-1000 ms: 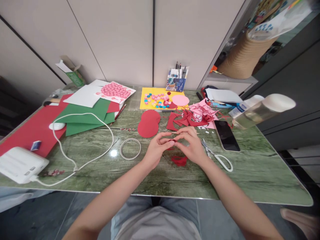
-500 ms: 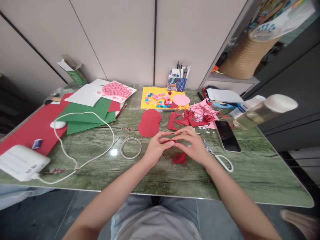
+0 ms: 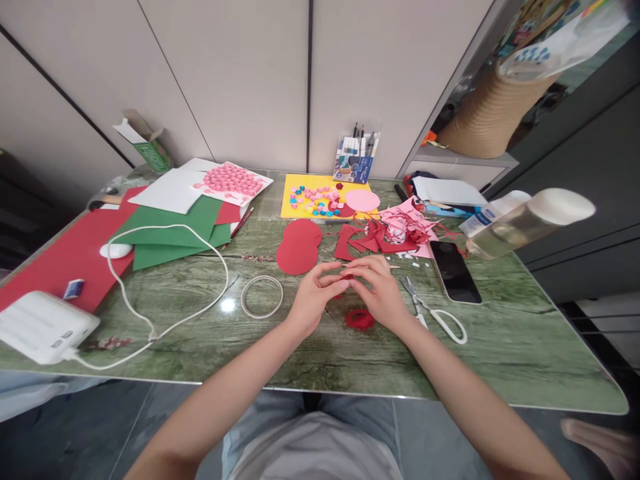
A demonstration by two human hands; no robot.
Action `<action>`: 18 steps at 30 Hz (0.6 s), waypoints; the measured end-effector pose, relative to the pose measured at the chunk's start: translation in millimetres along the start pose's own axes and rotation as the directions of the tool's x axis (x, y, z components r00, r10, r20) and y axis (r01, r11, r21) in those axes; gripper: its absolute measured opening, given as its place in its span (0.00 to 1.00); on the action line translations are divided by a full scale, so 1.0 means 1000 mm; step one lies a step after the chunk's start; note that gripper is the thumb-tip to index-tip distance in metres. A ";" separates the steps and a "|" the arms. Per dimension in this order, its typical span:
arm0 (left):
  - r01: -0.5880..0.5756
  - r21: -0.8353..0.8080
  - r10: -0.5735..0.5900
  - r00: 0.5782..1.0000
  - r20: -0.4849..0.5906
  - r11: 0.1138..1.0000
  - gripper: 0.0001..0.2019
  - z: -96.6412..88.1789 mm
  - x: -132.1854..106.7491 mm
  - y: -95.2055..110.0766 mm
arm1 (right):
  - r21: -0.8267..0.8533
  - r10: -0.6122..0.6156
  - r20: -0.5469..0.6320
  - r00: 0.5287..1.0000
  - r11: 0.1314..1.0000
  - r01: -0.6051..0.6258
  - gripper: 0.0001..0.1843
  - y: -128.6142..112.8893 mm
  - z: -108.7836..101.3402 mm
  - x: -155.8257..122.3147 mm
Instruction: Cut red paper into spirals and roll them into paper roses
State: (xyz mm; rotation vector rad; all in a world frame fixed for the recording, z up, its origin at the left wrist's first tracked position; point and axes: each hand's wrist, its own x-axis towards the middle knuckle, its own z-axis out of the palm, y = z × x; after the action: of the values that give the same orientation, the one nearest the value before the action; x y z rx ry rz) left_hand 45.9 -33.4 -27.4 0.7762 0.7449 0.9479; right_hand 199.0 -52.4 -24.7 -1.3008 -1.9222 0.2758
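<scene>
My left hand [image 3: 314, 297] and my right hand [image 3: 380, 291] meet over the middle of the green table [image 3: 320, 347], fingertips pinched together on a small red paper strip [image 3: 346, 277] that they roll between them. The loose end of the strip hangs down to a curled red coil [image 3: 359, 319] lying on the table just below my right hand. Two red paper circles [image 3: 297, 248] lie just beyond my hands. White-handled scissors [image 3: 436, 312] rest right of my right hand.
A tape ring [image 3: 262, 296] lies left of my hands, a black phone [image 3: 453, 271] to the right. Red scraps [image 3: 370, 237], a yellow sheet with paper beads [image 3: 320, 197], green and red paper [image 3: 170, 230], a white power bank [image 3: 43, 327] with its cable and a bottle [image 3: 525, 223] surround them.
Both hands stay pinched on the strip and keep twisting it; the hanging red end has curled into a tighter coil on the table.
</scene>
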 end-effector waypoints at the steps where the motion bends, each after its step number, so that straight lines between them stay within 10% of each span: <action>1: -0.001 0.002 0.001 1.000 0.003 1.000 0.20 0.000 0.000 0.000 | 0.003 0.003 -0.009 1.000 1.000 -0.003 0.08 0.001 0.000 0.000; 18: -0.002 0.070 0.000 1.000 0.017 0.998 0.18 0.001 -0.001 -0.002 | 0.039 0.015 0.001 1.000 0.999 -0.015 0.02 0.003 -0.009 0.003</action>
State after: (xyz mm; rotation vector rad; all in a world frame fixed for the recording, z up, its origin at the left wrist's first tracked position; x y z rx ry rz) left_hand 47.0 -35.1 -28.4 0.8447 0.7663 0.9192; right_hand 206.5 -50.7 -19.2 -1.2902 -1.8991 0.3196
